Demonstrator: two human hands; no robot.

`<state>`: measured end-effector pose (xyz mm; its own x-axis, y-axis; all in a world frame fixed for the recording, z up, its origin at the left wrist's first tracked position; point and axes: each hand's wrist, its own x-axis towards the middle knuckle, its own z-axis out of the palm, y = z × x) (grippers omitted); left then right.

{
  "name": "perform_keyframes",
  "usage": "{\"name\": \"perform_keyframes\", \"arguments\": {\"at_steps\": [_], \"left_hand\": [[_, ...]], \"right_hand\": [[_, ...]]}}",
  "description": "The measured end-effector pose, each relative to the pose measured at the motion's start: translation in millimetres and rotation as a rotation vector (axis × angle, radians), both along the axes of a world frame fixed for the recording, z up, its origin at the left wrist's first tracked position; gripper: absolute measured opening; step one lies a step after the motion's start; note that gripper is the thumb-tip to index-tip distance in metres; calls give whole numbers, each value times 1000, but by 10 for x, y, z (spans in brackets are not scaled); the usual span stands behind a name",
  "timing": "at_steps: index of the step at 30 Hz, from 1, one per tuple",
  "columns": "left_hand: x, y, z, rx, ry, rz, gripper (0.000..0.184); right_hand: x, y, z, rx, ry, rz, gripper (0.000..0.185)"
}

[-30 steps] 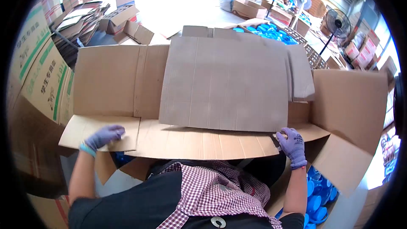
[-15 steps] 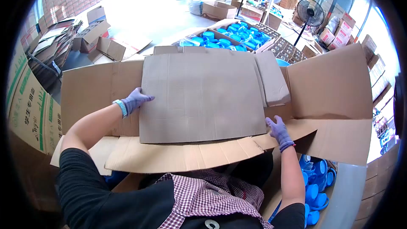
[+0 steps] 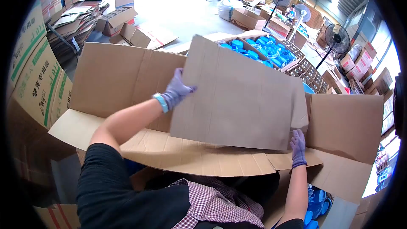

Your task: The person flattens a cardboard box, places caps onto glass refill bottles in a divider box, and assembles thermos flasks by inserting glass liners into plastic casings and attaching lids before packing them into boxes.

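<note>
A flat cardboard sheet [image 3: 237, 101] is tilted over an open carton [image 3: 114, 76], its left side raised. My left hand [image 3: 178, 89], in a purple glove, grips the sheet's left edge, the thumb on its face. At the sheet's lower right corner is my right hand [image 3: 298, 146], also gloved, its fingers pressed together along the edge. The carton's near flap [image 3: 190, 154] lies folded outward toward my body, and its right flap [image 3: 343, 123] spreads to the side. What lies beneath the sheet is hidden.
Blue cups [image 3: 316, 203] fill a box at my lower right. More blue cups [image 3: 271, 51] sit in cartons beyond the sheet. Printed boxes [image 3: 42, 76] stand at left, near stacked flattened cardboard [image 3: 80, 21]. A black fan [image 3: 337, 38] stands at back right.
My left hand has moved from the near flap to the sheet's left edge and taken hold. The sheet has turned, its left side rising. My right hand has closed at its lower right corner.
</note>
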<state>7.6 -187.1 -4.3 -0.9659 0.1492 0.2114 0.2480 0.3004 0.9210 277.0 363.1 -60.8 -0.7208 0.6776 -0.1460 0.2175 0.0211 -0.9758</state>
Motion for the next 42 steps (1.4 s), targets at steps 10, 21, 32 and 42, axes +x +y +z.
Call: {"name": "perform_keyframes", "arguments": {"at_steps": [10, 21, 32, 42], "left_hand": [[-42, -3820, 537, -494, -2, 107, 97], [1173, -825, 385, -1009, 558, -215, 83], [1247, 1266, -13, -944, 1031, -717, 60], [1283, -148, 55, -750, 1009, -246, 67]], "right_hand": [[1619, -897, 490, 1498, 15, -719, 61], [1251, -362, -674, -589, 497, -379, 40], [1265, -900, 370, -212, 784, -319, 57], [1155, -1470, 1295, 50, 924, -289, 45]]}}
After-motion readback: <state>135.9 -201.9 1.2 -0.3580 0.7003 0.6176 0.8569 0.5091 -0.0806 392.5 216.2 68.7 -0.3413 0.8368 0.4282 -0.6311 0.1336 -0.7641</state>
